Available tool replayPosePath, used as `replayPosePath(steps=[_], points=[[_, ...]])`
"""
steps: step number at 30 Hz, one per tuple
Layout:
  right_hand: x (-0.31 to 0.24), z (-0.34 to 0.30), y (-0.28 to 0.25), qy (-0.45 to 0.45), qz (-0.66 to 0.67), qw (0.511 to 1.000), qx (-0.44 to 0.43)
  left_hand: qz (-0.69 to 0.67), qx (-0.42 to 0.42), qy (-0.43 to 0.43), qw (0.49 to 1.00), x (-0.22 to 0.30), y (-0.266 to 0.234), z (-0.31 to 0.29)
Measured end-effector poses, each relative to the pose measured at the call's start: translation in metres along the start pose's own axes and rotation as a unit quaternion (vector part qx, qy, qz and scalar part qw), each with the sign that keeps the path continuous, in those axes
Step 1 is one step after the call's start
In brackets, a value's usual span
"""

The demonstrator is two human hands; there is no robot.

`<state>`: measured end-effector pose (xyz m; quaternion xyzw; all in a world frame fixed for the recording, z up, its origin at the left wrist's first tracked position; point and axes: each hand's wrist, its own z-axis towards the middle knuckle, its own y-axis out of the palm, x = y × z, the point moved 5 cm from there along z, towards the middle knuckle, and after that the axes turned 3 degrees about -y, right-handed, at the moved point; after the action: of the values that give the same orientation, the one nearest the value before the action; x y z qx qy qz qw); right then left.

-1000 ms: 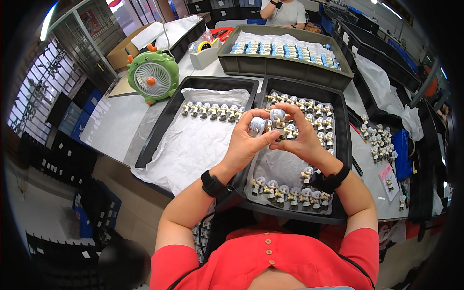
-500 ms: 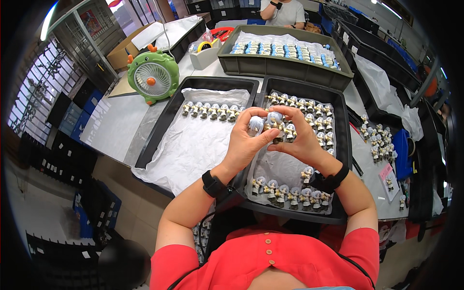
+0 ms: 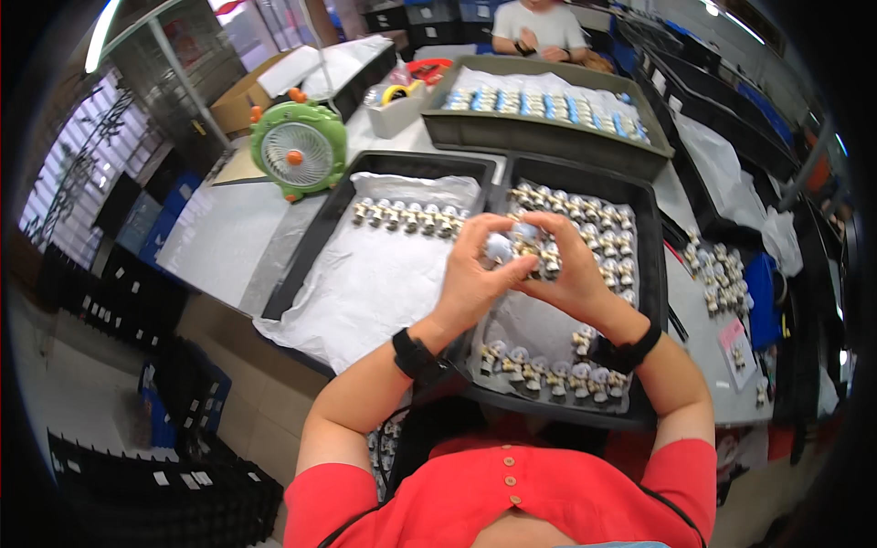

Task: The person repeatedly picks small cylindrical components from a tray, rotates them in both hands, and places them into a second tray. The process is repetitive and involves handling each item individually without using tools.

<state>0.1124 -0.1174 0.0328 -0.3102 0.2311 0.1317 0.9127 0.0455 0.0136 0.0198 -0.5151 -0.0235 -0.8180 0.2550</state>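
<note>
Above the right black tray (image 3: 650, 274), my left hand (image 3: 470, 279) and my right hand (image 3: 580, 274) meet, fingers curled. A small figurine with a pale blue-grey head (image 3: 499, 248) is in my left hand. My right fingers pinch a second like figurine (image 3: 523, 236) close beside it; the two nearly touch or touch, I cannot tell which. Lined rows of the same figurines (image 3: 557, 376) lie below on white paper. The left black tray (image 3: 290, 283) has one row of figurines (image 3: 411, 216) near its far end.
Beyond the trays stands an olive bin (image 3: 548, 137) of blue and white figurines. A green fan (image 3: 297, 151) and a tape box (image 3: 397, 110) are at the far left. Loose figurines (image 3: 722, 279), a card (image 3: 736, 352) and a blue container (image 3: 763, 297) lie at right. Another person (image 3: 539, 32) sits across.
The view has shifted slightly. My hands still hold the two figurines over the right tray, with the figurines tilted a little differently. The person opposite has lowered a hand.
</note>
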Motion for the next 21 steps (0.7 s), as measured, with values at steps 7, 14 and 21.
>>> replayPosePath(steps=[7,14,21], points=[[-0.006,-0.002,-0.015,-0.005,-0.058,0.998,0.026,-0.17,-0.044,-0.125,0.977,-0.019,0.018,-0.002],[-0.015,-0.002,-0.016,-0.042,-0.055,0.997,0.043,-0.268,-0.065,-0.205,0.939,-0.018,0.016,-0.006],[-0.015,-0.001,-0.015,-0.033,-0.051,0.997,0.045,-0.289,-0.132,-0.253,0.914,-0.022,0.024,-0.01]])
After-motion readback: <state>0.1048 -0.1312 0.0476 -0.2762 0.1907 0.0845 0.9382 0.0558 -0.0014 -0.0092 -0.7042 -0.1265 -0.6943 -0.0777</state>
